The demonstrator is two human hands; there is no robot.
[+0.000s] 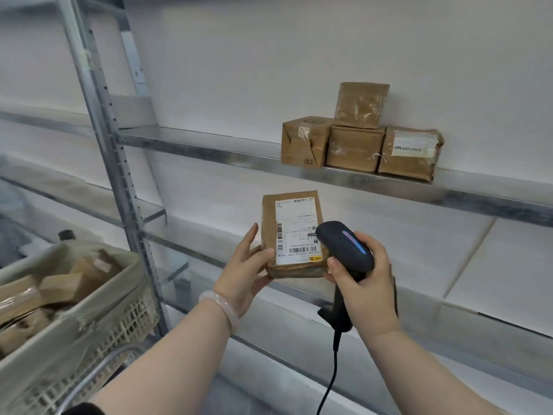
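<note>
1. The left grip (248, 274), a bare hand, holds a brown taped parcel (269, 223) at its lower left corner. The thumb presses on the front face and one finger lies up along the left edge. The rest of the hand cups the parcel from behind and below.
2. The parcel is held in the air in front of the metal shelving, below the upper shelf (209, 149). It stands roughly upright, and its white shipping label (299, 235) with its barcodes faces the camera.
3. The right grip (366, 284) is wrapped round the handle of a black barcode scanner (344, 247), with the fingers curled about it and the thumb at the front.
4. The scanner head sits just right of the label and covers the parcel's lower right corner in this view. A blue and pink strip glows on top of the head. Whether the head touches the parcel cannot be told.
5. The parcel therefore lies between the two grips, held by the left one and just beside the right one.
6. A black cable (330, 381) hangs down from the scanner handle.
7. A pale bracelet (220, 307) circles the left wrist.
8. Four brown parcels (354, 149) rest on the upper shelf, three in a row and one on top of the middle one.
9. A beige plastic basket (119, 324) at the left holds more brown parcels.
</note>
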